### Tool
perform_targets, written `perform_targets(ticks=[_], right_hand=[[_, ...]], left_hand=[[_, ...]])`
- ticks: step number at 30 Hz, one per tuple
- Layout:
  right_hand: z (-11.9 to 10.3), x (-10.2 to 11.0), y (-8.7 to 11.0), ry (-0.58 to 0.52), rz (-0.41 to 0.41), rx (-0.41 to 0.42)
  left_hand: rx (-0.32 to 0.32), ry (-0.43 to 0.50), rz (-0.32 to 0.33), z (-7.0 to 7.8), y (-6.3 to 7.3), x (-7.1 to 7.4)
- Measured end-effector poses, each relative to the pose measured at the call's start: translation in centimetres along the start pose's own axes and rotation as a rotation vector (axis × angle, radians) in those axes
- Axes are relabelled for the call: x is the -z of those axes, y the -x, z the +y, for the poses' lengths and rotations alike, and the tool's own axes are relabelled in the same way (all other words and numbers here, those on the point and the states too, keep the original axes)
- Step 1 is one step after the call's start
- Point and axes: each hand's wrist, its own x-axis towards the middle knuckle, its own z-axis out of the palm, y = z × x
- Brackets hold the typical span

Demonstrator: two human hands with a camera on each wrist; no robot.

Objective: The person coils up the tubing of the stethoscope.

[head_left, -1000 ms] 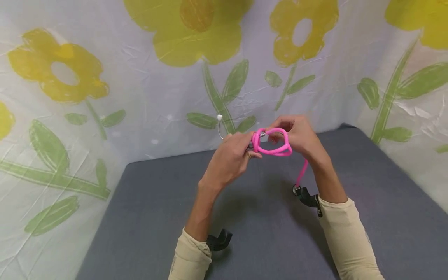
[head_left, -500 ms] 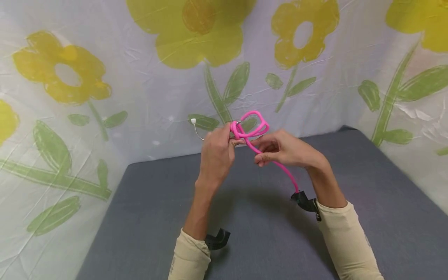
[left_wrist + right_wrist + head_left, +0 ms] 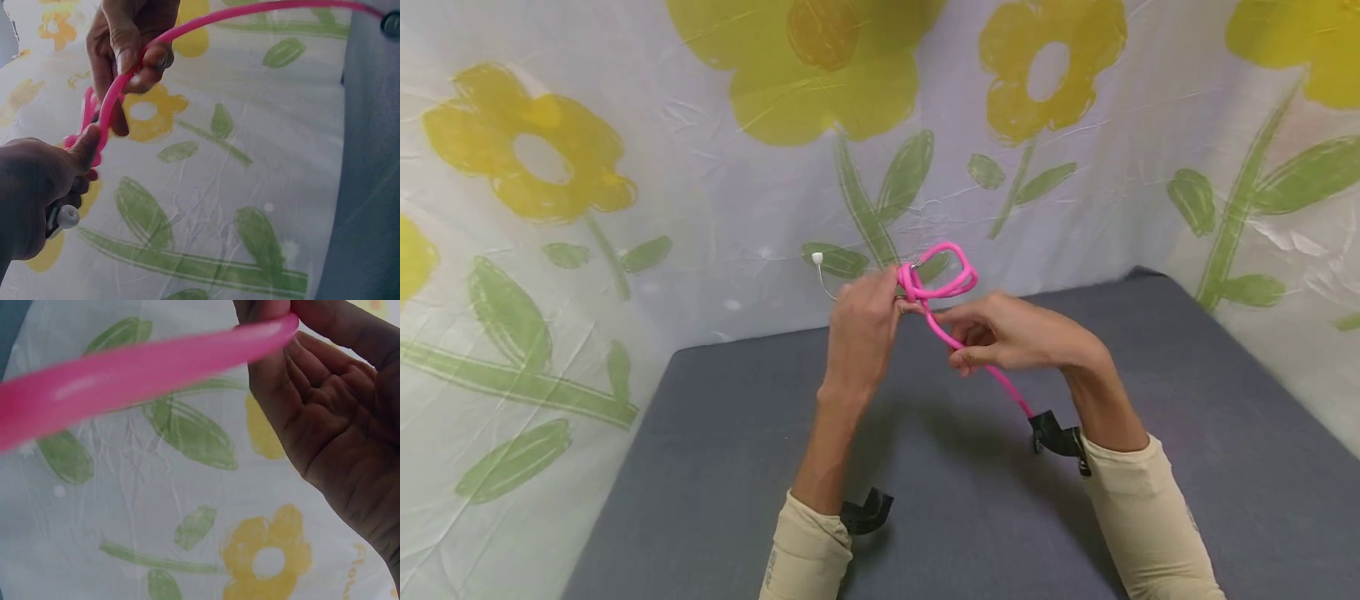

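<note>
Head view shows your left hand (image 3: 861, 325) gripping the gathered end of a pink stethoscope (image 3: 943, 292), with the thumb pressed along the tube in the left wrist view. Your right hand (image 3: 1018, 335) pinches a single strand of the same tubing between thumb and fingers, just beside the left fingertips; the close right wrist view has that strand blurred where it runs into your grasp. Between and slightly above your hands, the tubing makes a double loop that stands out to the right of the left fingers, with a tight turn wrapped at its base. On the other side of your left hand, a curved metal ear tube (image 3: 822, 285) sticks out and bends upward, ending in a white ear tip (image 3: 817, 258). From your right hand, the free strand slopes down towards the black wrist mount (image 3: 1058, 435) on that arm; your left wrist view shows the dark, round chestpiece (image 3: 391, 25) at its far end. Another black mount sits at your left wrist, and both your forearms wear beige sleeves (image 3: 1150, 517). You hold the stethoscope above a grey tabletop (image 3: 970, 525). Behind it hangs a pale, wrinkled backdrop (image 3: 722, 208) printed with yellow flowers and green leaves.
</note>
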Motion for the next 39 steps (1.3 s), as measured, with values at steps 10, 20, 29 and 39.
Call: perform_targets(ticks=[10,20,29,39], right_hand=[[-0.9,-1.1,0.4,0.298,0.311,0.111],[-0.8,-1.6,-0.3,0.472,0.565,0.127],[1.1,-0.1,-0.1,0.455,0.7,0.208],[3.0,1.6,0.7,0.137,0.517,0.315]], left_hand=[[-0.12,-0.033,-0.111,-0.3,0.5,-0.1],[-0.216,0.046,-0.214,0.5,0.6,-0.9],[-0.317,0.213,-0.34,0.2,0.2,-0.3],[-0.454,0.239,-0.295,-0.1,0.1,0.4]])
